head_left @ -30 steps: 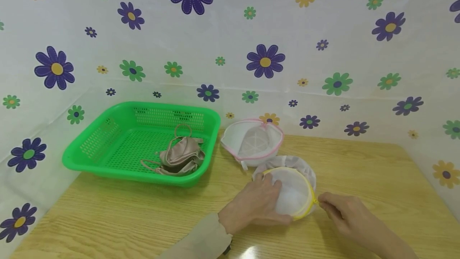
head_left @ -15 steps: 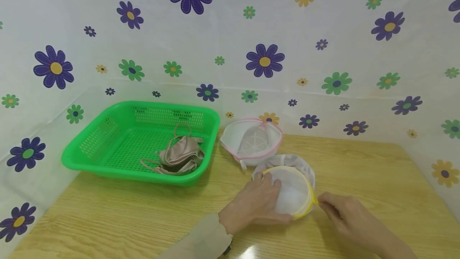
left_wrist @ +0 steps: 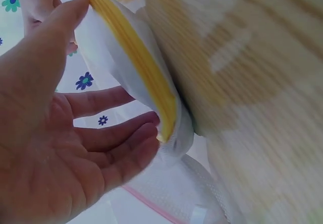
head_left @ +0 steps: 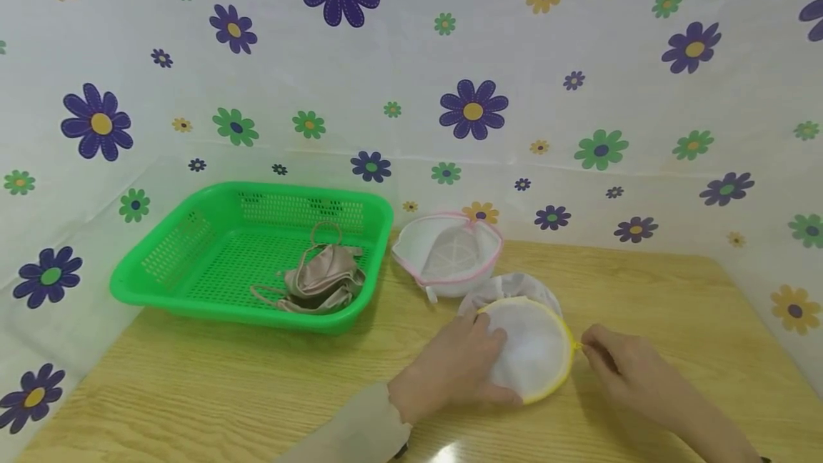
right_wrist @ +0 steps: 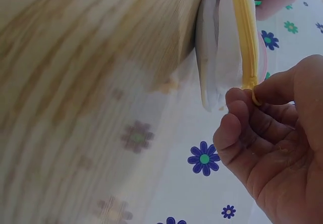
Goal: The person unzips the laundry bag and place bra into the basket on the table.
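The basket (head_left: 238,259), cloth (head_left: 328,270) inside, stands to my left. The far bag (head_left: 450,252) lies behind the near bag (head_left: 534,352).

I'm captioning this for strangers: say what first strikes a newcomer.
Probably the bright green rectangular plastic basket at left, holding crumpled, shiny beige fabric in its right half. Next, the round, yellow-zippered white mesh bag right of it, gripped by a bare left hand. Behind everything hangs a white, flower-printed sheet.
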Tool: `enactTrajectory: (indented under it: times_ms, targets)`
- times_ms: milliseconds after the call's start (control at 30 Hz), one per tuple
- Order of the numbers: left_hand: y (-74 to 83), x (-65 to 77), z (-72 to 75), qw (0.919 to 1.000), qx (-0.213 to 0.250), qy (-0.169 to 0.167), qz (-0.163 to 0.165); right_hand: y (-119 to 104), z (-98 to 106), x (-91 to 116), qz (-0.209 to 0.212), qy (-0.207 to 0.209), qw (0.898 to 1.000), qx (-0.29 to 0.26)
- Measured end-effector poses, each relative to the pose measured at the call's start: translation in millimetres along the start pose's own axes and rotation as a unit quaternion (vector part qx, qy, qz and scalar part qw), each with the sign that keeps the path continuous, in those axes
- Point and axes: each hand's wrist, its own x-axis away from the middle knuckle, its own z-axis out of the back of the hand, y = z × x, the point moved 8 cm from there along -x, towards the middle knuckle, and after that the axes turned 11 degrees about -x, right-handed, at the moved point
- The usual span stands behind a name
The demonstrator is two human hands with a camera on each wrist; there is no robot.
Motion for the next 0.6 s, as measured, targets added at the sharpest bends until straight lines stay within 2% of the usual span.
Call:
enactTrajectory:
  times_ms: [200,433,600]
  targets:
    - [4.5,-6.2,-2.9,0.9994,-0.030,0.008,-0.014,4,0,-2,-0.010,0.000,1.000,-0.001]
    - [8.4,-11.1,-4.9,0.9988,-0.049,0.004,-0.005,0,-2,-5,0.030,-0.003,0.999,0.015]
    - [13.4,-12.4,-4.0,0.9974,-0.072,0.007,0.008,1,-6,-2,-0.007,-0.028,1.000,0.012]
